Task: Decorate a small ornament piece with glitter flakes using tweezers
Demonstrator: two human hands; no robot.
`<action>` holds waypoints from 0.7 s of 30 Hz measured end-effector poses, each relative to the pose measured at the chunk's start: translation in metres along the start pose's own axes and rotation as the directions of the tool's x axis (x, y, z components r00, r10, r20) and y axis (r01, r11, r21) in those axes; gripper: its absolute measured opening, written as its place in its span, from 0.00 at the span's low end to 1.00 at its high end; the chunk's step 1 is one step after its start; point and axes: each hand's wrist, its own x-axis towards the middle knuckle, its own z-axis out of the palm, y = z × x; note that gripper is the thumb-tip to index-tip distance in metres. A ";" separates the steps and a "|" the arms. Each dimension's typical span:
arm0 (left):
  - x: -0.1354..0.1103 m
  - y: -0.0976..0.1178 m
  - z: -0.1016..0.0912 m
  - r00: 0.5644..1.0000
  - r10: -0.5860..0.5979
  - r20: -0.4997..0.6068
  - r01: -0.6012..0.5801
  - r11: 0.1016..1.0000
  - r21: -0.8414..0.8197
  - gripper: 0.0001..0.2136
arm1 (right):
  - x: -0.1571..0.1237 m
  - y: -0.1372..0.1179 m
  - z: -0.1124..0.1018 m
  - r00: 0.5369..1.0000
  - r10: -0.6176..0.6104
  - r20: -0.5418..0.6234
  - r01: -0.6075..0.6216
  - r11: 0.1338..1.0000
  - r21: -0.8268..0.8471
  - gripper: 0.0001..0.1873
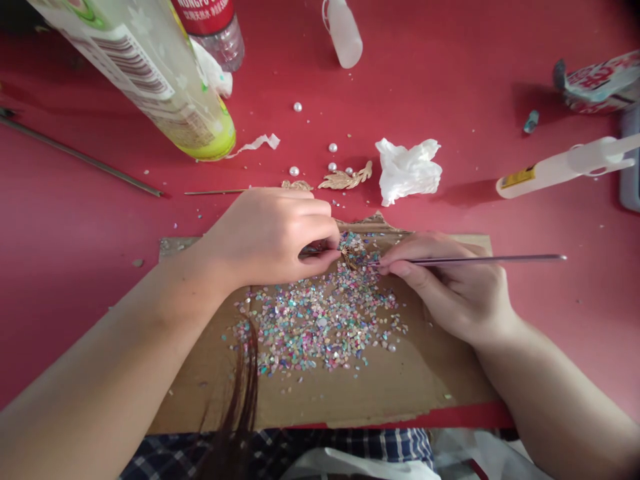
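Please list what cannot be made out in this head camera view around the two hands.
Head view:
- Small gold piece: the left hand hides most of it.
- Tip of the thin metal rod: too small to see, beside the right hand.
- Large pale green plastic bottle: cut off by the top edge.
- Multicoloured flakes: too small to tell their material.

Shell chips on cardboard, tissue behind, glue tube right.

Left hand curled, right hand pinching
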 end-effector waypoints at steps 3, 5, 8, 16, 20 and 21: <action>0.000 0.000 0.000 1.000 0.001 -0.005 -0.001 1.000 0.004 0.16 | -0.001 0.001 0.001 1.000 0.000 0.004 0.000 1.000 -0.007 0.06; 0.000 0.000 0.001 1.000 0.007 -0.011 -0.007 1.000 0.005 0.15 | -0.001 0.001 0.001 1.000 0.004 -0.003 -0.004 1.000 -0.013 0.06; -0.001 0.000 0.001 1.000 0.010 -0.014 -0.010 1.000 0.004 0.15 | -0.001 0.000 0.001 1.000 0.016 -0.016 -0.016 0.999 -0.028 0.06; 0.000 -0.001 0.001 1.000 0.006 -0.009 -0.006 1.000 0.004 0.15 | 0.000 0.000 0.001 0.999 0.031 -0.031 -0.032 0.999 -0.005 0.08; -0.001 -0.001 0.000 1.000 0.005 -0.011 -0.005 1.000 0.007 0.15 | 0.000 0.000 0.002 0.999 0.034 -0.037 -0.034 0.999 0.002 0.08; -0.001 -0.001 0.000 1.000 0.007 -0.014 -0.007 1.000 0.008 0.15 | 0.000 0.000 0.002 0.999 0.036 -0.037 -0.036 0.999 0.002 0.08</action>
